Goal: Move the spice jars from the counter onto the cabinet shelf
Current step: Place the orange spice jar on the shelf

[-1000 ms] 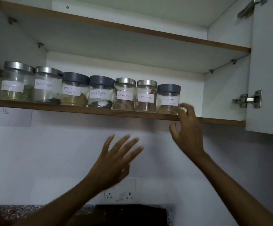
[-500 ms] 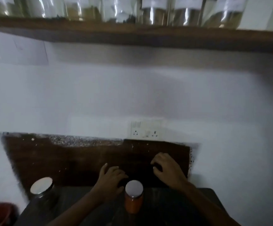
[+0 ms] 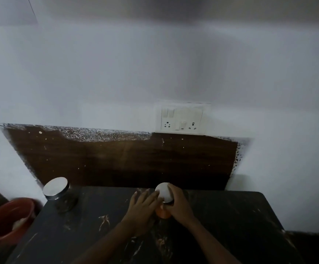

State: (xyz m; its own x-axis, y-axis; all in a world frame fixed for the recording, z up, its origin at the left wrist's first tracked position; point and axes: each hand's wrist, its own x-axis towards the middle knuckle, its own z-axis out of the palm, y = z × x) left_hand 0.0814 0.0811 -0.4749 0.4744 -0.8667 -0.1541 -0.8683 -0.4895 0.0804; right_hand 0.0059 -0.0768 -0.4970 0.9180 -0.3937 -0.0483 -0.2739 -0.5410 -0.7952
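A jar of orange spice with a silver lid (image 3: 164,194) stands on the dark counter (image 3: 221,225) near its back edge. My right hand (image 3: 176,203) is wrapped around the jar's right side. Flat against the jar's left side lies my left hand (image 3: 142,203), fingers stretched out. A second jar (image 3: 58,194) with a silver lid and dark contents stands at the counter's back left corner, apart from both hands. The cabinet shelf is out of view.
A dark wooden backsplash panel (image 3: 116,161) rises behind the counter, with a white socket plate (image 3: 182,120) above it. A red bucket (image 3: 8,220) sits off the counter's left edge. White wall fills the upper view.
My view dropped from the cabinet shelf with its row of jars down to the counter. Both hands came down and closed in on the orange jar.
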